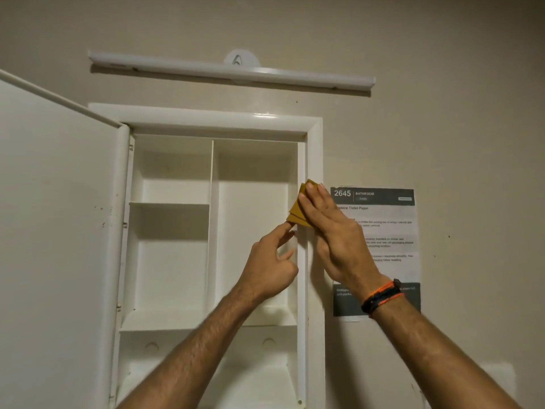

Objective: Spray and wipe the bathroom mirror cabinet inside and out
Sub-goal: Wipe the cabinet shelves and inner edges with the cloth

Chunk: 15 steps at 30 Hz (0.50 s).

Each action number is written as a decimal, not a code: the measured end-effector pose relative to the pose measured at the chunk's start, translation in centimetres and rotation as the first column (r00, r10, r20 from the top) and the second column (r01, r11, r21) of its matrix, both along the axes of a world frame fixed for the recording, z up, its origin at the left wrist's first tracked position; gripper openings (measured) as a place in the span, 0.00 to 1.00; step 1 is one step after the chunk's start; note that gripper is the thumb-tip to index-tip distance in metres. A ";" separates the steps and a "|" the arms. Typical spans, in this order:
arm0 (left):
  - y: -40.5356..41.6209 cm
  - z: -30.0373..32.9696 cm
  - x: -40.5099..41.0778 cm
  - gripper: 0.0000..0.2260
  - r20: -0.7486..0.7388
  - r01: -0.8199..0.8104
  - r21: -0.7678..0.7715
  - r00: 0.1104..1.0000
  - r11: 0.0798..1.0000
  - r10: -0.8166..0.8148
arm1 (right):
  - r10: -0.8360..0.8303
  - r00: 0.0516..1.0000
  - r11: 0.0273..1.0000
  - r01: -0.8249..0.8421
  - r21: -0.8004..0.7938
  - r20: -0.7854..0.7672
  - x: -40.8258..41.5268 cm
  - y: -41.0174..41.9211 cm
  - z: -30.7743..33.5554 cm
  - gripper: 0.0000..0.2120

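Wall [413, 128] around you is plain beige, and the white cabinet [314, 143] is set into it, door [59, 216] swung wide to your left, shelves bare inside. Your right hand [333, 231] lies flat with fingers straight and together, pressing the yellow cloth [298, 211] against the cabinet's right frame edge, about mid-height. Your left hand [271, 267] reaches up from below, forefinger and thumb pinching the cloth's lower corner, the other fingers curled. A wristband [382, 295] in orange and black circles your right wrist. A light bar [230, 70] runs above the cabinet. A printed sheet [383, 225] headed "2645 BATHROOM" hangs just right of the frame, partly hidden behind your right hand.
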<state>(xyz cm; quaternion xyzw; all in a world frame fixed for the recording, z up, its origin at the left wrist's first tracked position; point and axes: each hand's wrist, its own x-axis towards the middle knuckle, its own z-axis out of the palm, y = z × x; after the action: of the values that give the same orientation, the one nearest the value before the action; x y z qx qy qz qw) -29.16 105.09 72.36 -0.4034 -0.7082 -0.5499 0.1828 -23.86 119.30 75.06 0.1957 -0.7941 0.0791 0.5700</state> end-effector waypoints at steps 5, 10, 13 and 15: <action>-0.5 -2.6 0.0 0.40 0.034 0.036 -0.019 0.999 0.999 -0.035 | -0.013 0.998 1.000 0.014 -0.008 0.060 0.6 -0.1 -5.0 0.29; -0.4 -3.4 0.1 0.37 0.092 0.053 0.027 0.994 0.998 -0.055 | -0.034 0.998 0.999 0.034 -0.003 0.059 1.2 0.2 -3.1 0.29; -0.3 -3.5 0.1 0.38 0.122 0.073 0.050 0.989 0.996 -0.078 | -0.059 0.997 0.998 0.058 0.011 0.046 1.0 0.4 -0.4 0.32; -0.3 -3.6 0.1 0.39 0.130 0.080 0.054 0.988 0.995 -0.087 | -0.075 0.997 0.997 0.074 0.018 0.031 0.7 0.3 -0.2 0.33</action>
<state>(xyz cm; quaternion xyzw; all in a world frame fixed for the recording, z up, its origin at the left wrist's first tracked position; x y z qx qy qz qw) -29.09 104.75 68.74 -0.3908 -0.6878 -0.5995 0.1219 -23.18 119.58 74.84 0.1696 -0.8104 0.0540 0.5582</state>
